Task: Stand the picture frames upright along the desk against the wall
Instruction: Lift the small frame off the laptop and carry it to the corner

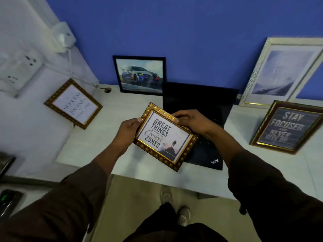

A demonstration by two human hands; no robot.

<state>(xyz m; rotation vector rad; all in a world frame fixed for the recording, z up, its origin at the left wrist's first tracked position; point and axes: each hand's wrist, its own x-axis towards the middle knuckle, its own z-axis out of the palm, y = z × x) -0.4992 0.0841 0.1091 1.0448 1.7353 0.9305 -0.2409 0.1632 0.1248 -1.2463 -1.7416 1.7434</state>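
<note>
I hold a gold ornate frame reading "Great Things... Comfort Zones" (164,137) above the white desk (97,137), tilted, face up. My left hand (127,131) grips its left edge and my right hand (192,121) grips its top right edge. A black-framed car picture (140,75) stands against the blue wall. A gold "Success" frame (73,103) leans against the white wall at the left. A large silver frame (281,72) leans on the blue wall at the right. A dark "Stay Focused" frame (286,126) stands in front of it, apart from the wall.
An open black laptop (201,109) sits mid-desk under the held frame. A white socket panel (21,67) and a charger (64,36) with cable are on the left wall. The desk's front edge is near my feet (183,217).
</note>
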